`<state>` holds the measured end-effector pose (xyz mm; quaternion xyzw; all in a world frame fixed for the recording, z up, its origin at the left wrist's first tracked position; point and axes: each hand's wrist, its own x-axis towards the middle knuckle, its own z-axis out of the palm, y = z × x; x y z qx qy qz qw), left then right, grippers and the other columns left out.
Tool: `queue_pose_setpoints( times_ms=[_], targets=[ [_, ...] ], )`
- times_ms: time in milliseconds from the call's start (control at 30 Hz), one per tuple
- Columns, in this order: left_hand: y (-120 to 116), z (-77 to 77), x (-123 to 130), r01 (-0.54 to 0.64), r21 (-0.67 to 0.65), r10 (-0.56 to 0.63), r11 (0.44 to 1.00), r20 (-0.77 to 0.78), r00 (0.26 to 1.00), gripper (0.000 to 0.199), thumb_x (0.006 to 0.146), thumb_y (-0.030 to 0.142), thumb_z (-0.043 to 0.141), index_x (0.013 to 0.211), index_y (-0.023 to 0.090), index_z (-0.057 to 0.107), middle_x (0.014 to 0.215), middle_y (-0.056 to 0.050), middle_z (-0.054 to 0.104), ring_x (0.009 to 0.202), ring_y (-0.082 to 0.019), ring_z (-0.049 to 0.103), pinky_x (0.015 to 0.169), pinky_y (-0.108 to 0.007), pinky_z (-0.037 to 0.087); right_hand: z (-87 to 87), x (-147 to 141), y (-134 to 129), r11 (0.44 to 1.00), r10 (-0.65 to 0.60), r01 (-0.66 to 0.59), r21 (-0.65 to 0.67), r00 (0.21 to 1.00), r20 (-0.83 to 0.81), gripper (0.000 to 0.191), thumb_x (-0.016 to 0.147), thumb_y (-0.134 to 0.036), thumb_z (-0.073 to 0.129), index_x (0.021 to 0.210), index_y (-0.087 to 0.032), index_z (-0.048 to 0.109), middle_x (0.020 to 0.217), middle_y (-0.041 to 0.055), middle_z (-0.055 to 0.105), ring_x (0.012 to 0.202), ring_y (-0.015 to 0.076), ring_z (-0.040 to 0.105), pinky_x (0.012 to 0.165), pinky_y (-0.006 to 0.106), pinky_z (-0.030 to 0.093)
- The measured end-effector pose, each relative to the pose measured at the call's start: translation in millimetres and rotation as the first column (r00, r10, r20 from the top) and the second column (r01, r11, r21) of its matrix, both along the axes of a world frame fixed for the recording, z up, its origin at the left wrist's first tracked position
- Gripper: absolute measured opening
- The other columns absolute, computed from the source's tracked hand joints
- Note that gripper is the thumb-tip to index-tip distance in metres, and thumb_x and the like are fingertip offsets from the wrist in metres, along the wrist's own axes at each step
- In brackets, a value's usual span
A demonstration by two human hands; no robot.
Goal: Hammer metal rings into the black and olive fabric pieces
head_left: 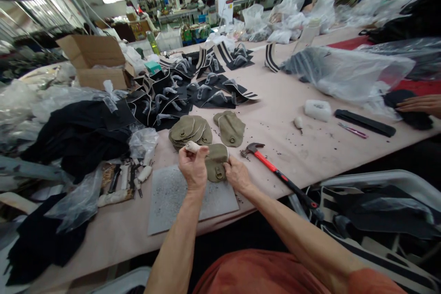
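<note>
My left hand (pixel 193 167) is closed round a short tool with a white-wrapped handle (pixel 192 147); its tip is hidden. That hand is at the left edge of an olive fabric flap (pixel 216 158) with a metal D-ring near its lower end. My right hand (pixel 237 175) pinches the flap's right edge. Beneath them lies a grey board (pixel 179 200) strewn with dark specks. Just behind are a stack of olive flaps (pixel 189 129) and one separate flap (pixel 230 128). Right of my right hand, a claw hammer (pixel 270 164) with a red and black handle rests on the table.
On the right are a white-wrapped pointed tool (pixel 298 123), a white block (pixel 317 110), snips (pixel 353 130) and a black strip (pixel 365 122). Another person's hand (pixel 422 104) touches dark cloth there. Black pieces (pixel 206 89), a cardboard box (pixel 99 62) and a tool tray (pixel 120 181) sit left and behind.
</note>
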<state>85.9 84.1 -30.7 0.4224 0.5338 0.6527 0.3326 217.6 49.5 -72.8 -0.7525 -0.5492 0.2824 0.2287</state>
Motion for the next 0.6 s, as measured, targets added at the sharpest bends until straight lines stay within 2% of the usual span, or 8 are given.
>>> queue_pose_setpoints(
  times_ms=[100,167,233,333,433,500,533,600],
  targets=[
    [0.7,-4.1,-39.5,0.024,-0.064,-0.027,0.998,-0.049,0.998,0.047,0.073,0.050,0.079,0.096,0.017,0.056,0.078,-0.002,0.069,0.066,-0.016,0.069,0.065,-0.027,0.056,16.5,16.8,9.1,0.994,0.010,-0.003,0.106,0.998,-0.063,0.014,0.091,-0.031,0.043,0.084,-0.022,0.051,0.077,0.0043,0.063,0.071,0.0190,0.056,0.067,0.029,0.039],
    [-6.2,-20.5,-65.8,0.000,-0.149,-0.022,0.989,-0.145,0.989,0.042,0.071,0.049,0.080,0.087,0.017,0.058,0.070,-0.002,0.068,0.064,-0.017,0.068,0.062,-0.026,0.055,36.3,26.4,25.1,0.989,0.005,0.020,0.149,0.987,-0.162,0.015,0.089,-0.034,0.045,0.081,-0.023,0.048,0.070,0.0017,0.058,0.066,0.0178,0.054,0.062,0.028,0.040],
    [-13.8,-39.5,-83.6,-0.010,-0.216,-0.023,0.976,-0.151,0.988,0.040,0.073,0.052,0.075,0.083,0.017,0.058,0.069,-0.004,0.070,0.063,-0.020,0.070,0.060,-0.028,0.055,62.2,29.6,50.3,0.986,0.013,0.039,0.164,0.953,-0.302,0.016,0.087,-0.036,0.047,0.079,-0.023,0.047,0.065,-0.0010,0.054,0.059,0.0159,0.052,0.055,0.026,0.041],
    [-18.8,-57.0,-92.4,0.018,-0.243,-0.046,0.970,-0.110,0.993,0.039,0.076,0.053,0.071,0.085,0.017,0.059,0.071,-0.007,0.073,0.065,-0.022,0.072,0.063,-0.032,0.058,108.0,17.3,100.2,0.964,0.043,0.095,0.247,0.866,-0.498,0.016,0.084,-0.037,0.053,0.081,-0.021,0.050,0.063,-0.0033,0.052,0.053,0.0129,0.050,0.045,0.022,0.040],
    [-18.3,-57.9,-90.5,0.027,-0.246,-0.056,0.969,-0.110,0.992,0.039,0.076,0.053,0.070,0.086,0.017,0.059,0.072,-0.007,0.073,0.065,-0.023,0.073,0.064,-0.033,0.058,147.4,-11.3,151.4,0.919,0.094,0.192,0.344,0.741,-0.665,0.014,0.083,-0.034,0.056,0.083,-0.020,0.051,0.066,-0.0035,0.053,0.053,0.0108,0.050,0.044,0.020,0.042],
    [-17.7,-55.0,-89.3,0.026,-0.248,-0.057,0.968,-0.118,0.991,0.039,0.076,0.054,0.069,0.085,0.018,0.059,0.071,-0.006,0.073,0.064,-0.023,0.072,0.064,-0.033,0.058,158.6,-34.1,177.6,0.924,0.108,0.202,0.325,0.677,-0.728,0.011,0.087,-0.031,0.053,0.087,-0.021,0.050,0.069,-0.0033,0.055,0.054,0.0101,0.050,0.046,0.020,0.045],
    [-17.6,-53.9,-89.1,0.027,-0.248,-0.060,0.968,-0.125,0.990,0.038,0.076,0.054,0.069,0.085,0.018,0.059,0.070,-0.005,0.073,0.064,-0.023,0.072,0.064,-0.033,0.058,157.8,-45.4,186.4,0.938,0.096,0.181,0.294,0.680,-0.727,0.010,0.090,-0.031,0.050,0.089,-0.021,0.049,0.071,-0.0029,0.056,0.055,0.0100,0.051,0.047,0.021,0.047],
    [-17.6,-52.7,-89.3,0.037,-0.249,-0.072,0.968,-0.133,0.988,0.037,0.077,0.053,0.068,0.085,0.018,0.059,0.069,-0.005,0.072,0.063,-0.022,0.071,0.065,-0.032,0.058,143.6,-65.8,193.6,0.969,0.053,0.125,0.211,0.734,-0.677,0.010,0.094,-0.030,0.044,0.091,-0.021,0.048,0.075,-0.0016,0.059,0.056,0.0103,0.054,0.051,0.023,0.050]
  ],
)
